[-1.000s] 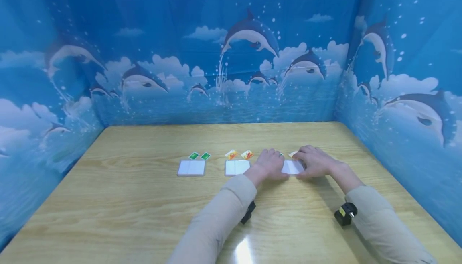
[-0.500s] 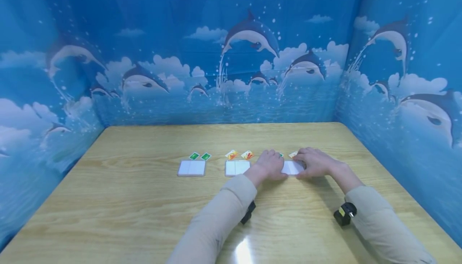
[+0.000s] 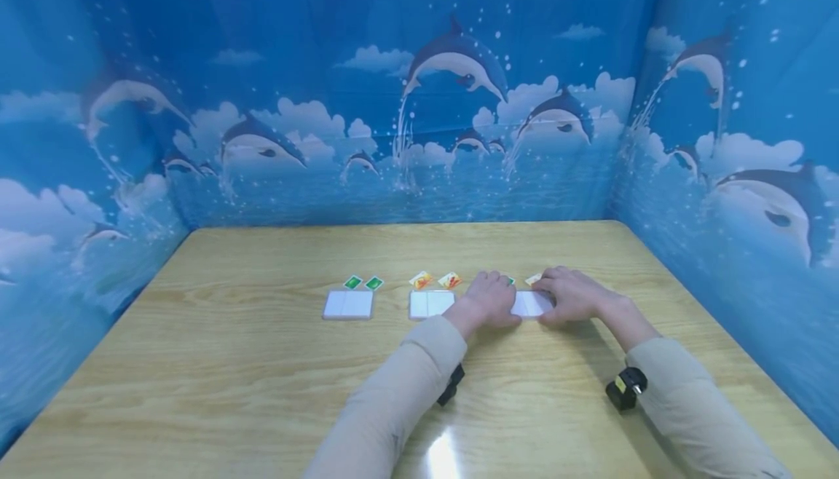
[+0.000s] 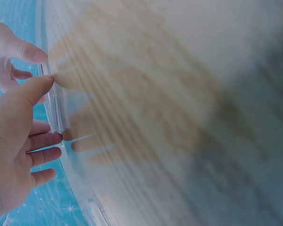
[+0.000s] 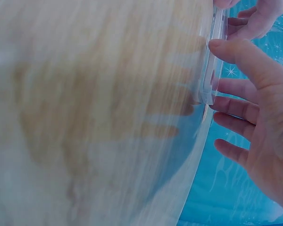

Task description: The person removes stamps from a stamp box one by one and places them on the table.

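A flat, white-panelled case with a clear rim [image 3: 529, 303] lies on the table, right of the middle. My left hand [image 3: 488, 301] grips its left end, and my right hand [image 3: 573, 295] grips the opposite end. In the left wrist view the left thumb and fingertips meet the clear edge of the case [image 4: 54, 110]. The right wrist view has the right thumb and fingers at the same case [image 5: 210, 70]. Just behind it, a small green card [image 3: 510, 281] and a pale card [image 3: 534, 279] are partly hidden by the hands.
Two similar white cases, one at left [image 3: 347, 305] and one in the middle [image 3: 431, 304], lie in the same row. Two green cards [image 3: 374, 283] sit behind the first, two orange cards [image 3: 449, 280] behind the second. A dolphin-print curtain [image 3: 314, 100] encloses the wooden table [image 3: 249, 362].
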Demonstrator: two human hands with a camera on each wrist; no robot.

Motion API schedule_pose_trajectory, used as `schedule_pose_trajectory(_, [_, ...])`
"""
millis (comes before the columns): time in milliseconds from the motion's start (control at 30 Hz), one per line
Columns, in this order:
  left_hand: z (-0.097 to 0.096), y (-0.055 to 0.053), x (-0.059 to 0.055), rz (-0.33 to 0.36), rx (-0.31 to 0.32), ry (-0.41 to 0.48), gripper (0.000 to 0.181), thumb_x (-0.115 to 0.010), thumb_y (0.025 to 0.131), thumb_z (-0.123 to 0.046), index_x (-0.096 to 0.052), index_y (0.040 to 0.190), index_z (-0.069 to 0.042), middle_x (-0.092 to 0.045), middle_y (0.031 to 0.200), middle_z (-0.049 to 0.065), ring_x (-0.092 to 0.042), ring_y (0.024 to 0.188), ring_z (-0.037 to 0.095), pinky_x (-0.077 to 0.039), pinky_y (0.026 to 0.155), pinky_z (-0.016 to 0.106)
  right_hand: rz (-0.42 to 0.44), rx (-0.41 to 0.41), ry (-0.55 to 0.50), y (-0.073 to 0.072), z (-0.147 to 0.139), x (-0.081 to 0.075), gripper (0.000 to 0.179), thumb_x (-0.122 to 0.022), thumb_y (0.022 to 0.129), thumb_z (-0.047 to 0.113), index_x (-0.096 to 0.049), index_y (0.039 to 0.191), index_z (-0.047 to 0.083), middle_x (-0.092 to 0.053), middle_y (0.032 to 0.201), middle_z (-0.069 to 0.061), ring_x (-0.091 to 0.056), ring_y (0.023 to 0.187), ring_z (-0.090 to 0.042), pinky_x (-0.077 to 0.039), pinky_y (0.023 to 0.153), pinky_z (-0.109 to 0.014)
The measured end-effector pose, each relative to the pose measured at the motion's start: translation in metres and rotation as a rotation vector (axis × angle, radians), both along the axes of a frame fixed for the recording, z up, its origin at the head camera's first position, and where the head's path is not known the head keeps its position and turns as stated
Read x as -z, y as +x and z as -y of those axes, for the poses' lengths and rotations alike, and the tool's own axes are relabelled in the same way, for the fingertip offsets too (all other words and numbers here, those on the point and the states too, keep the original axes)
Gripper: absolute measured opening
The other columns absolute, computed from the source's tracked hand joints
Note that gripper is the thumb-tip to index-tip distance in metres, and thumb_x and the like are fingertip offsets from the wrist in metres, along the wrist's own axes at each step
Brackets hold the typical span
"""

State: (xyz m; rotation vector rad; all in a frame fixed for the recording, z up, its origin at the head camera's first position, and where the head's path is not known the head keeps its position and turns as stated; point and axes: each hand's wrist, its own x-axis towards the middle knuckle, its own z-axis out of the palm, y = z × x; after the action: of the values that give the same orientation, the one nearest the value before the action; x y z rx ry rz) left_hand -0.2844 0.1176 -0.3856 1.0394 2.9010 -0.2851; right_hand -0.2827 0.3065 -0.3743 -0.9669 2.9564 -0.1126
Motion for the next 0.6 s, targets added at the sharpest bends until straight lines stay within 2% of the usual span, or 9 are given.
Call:
schedule_pose_trajectory(200, [0.003,-0.001,-0.001,0.003,-0.007,0.01,0.066,-0.048,0.086,-0.061,-0.048,0.134,-0.014,-0.05,0.13,0.0,-0.044,0.117,0.016,-0.03,0.102,0.033,-0.013,0.001,-0.002,-0.002,0.001,0.001,0.058,-0.067,0.077,0.047,-0.062,0.113,0.002,-0.058,0.105,-0.011,-0.053,0.091,-0.025,-0.045,0.075,-0.042])
schedule_pose_trajectory(300, [0.007,0.0,-0.004,-0.006,0.0,0.014,0.064,-0.047,0.086,-0.062,-0.051,0.129,-0.015,-0.053,0.126,0.0,-0.046,0.114,0.016,-0.032,0.1,0.033,-0.026,-0.001,-0.009,-0.004,0.001,0.001,0.058,-0.06,0.083,0.051,-0.062,0.113,0.001,-0.059,0.106,-0.011,-0.054,0.095,-0.027,-0.045,0.078,-0.045])
schedule_pose_trajectory(500, [0.019,0.0,-0.014,-0.074,0.072,0.013,0.054,-0.04,0.091,-0.059,-0.057,0.119,-0.017,-0.058,0.115,-0.002,-0.049,0.108,0.016,-0.036,0.095,0.034,-0.082,0.005,-0.043,-0.006,0.0,-0.001,0.055,-0.055,0.089,0.049,-0.061,0.113,-0.001,-0.06,0.108,-0.014,-0.055,0.1,-0.033,-0.044,0.084,-0.05])
schedule_pose_trajectory(600, [0.027,0.002,-0.024,-0.116,0.1,0.041,0.044,-0.042,0.094,-0.052,-0.062,0.11,-0.017,-0.061,0.102,-0.003,-0.054,0.096,0.014,-0.042,0.087,0.031,-0.123,0.01,-0.064,-0.005,0.002,-0.004,0.046,-0.058,0.089,0.042,-0.064,0.108,0.0,-0.062,0.105,-0.014,-0.056,0.099,-0.034,-0.044,0.084,-0.05])
